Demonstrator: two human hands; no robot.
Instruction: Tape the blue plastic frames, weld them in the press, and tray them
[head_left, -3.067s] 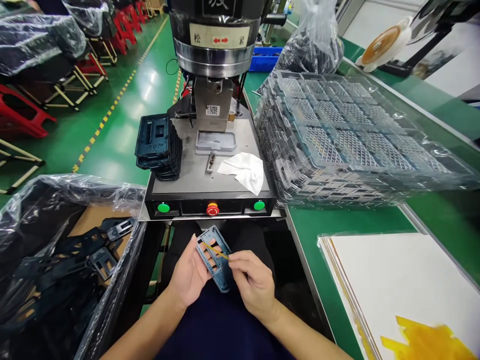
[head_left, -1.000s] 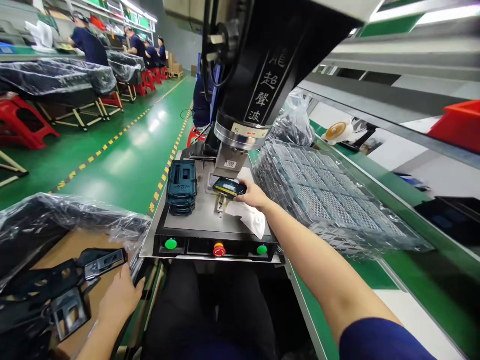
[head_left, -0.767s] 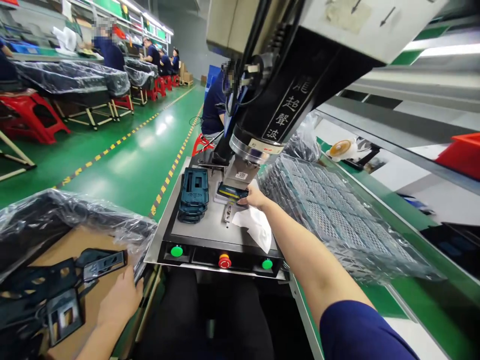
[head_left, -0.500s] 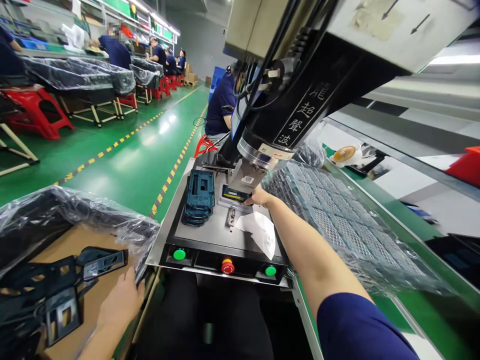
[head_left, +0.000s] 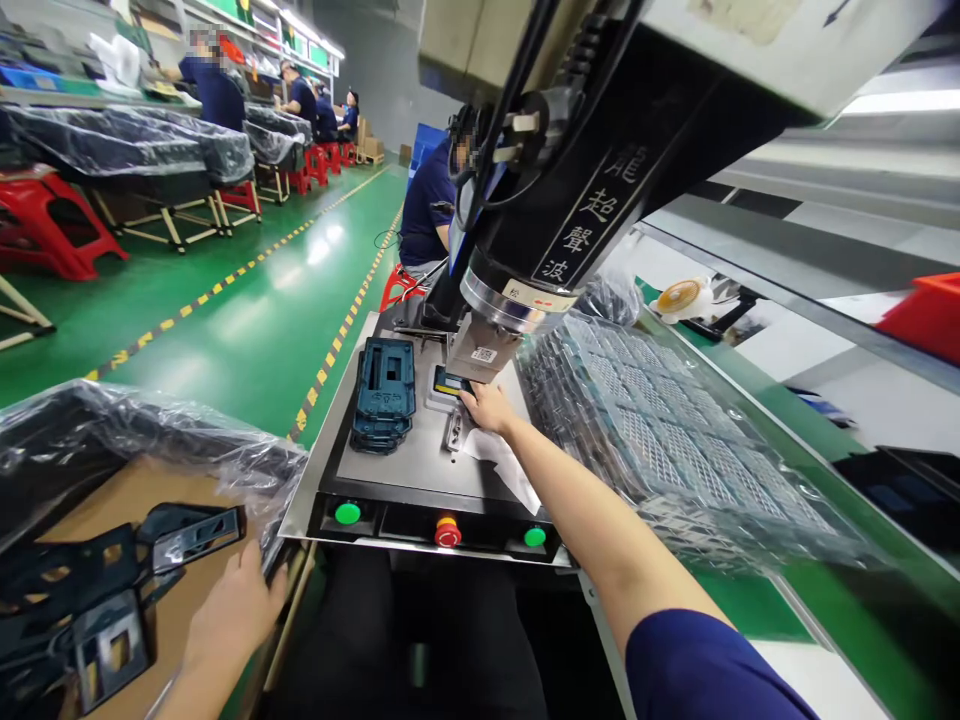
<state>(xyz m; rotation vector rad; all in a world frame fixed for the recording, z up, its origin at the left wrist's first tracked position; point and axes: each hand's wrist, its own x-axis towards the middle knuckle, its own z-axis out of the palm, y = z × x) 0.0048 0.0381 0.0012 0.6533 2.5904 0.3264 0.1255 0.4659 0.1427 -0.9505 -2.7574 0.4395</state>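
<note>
My right hand point(head_left: 493, 407) reaches under the metal horn point(head_left: 484, 348) of a press-like machine. Its thumb and fingers close on the right end of a small dark plastic part with a yellow strip point(head_left: 448, 384), which sits at a pale fixture point(head_left: 438, 402). Over the box at lower left hangs my left hand point(head_left: 234, 605), thumb apart from its fingers, with nothing visibly held. Just beyond those fingertips lies a dark plastic frame with a glossy face point(head_left: 199, 537); whether they touch is unclear. Beside the fixture, dark teal plastic housings point(head_left: 386, 390) are stacked on the machine's plate.
A plastic-lined box point(head_left: 262, 455) holds several dark frames. Two green buttons point(head_left: 347, 513) flank a red stop button point(head_left: 448, 532) on the machine's front. A white cloth point(head_left: 506, 462) lies on the plate. Clear trays point(head_left: 660, 420) are piled at right. A co-worker point(head_left: 426, 220) sits behind the machine.
The whole view has shifted slightly left. My right hand has shifted a little relative to the part under the horn, covering more of its right end. My left hand stays over the box.
</note>
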